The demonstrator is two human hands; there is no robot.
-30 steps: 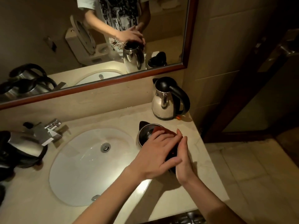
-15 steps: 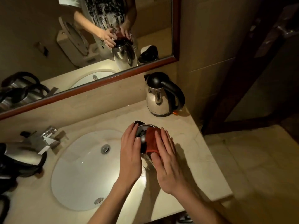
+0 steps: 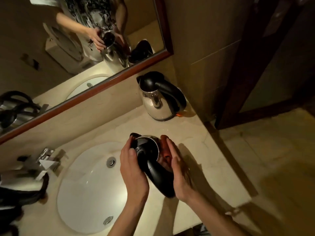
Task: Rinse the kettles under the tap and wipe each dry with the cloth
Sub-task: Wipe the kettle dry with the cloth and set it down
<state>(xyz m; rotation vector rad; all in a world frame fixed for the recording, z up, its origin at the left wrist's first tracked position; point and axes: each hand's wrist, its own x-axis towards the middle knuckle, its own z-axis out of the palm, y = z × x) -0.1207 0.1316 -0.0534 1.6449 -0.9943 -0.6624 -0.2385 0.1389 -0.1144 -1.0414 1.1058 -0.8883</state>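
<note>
Both hands are clamped on the kettle (image 3: 150,155) over the desk (image 3: 196,133) beside the sink (image 3: 88,184): left hand (image 3: 133,169) steadies, right hand (image 3: 180,174) presses the cloth (image 3: 164,147) on. Wiping underway; other kettles, one (image 3: 160,99) at the back-right corner, wait.

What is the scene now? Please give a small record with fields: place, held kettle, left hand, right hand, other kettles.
place: bathroom counter beside the white sink
held kettle: steel kettle with black handle, between both hands
left hand: left hand steadies the kettle's left side
right hand: right hand presses the reddish cloth on the kettle's right side
other kettles: upright kettle near the mirror; another kettle at far left
</note>
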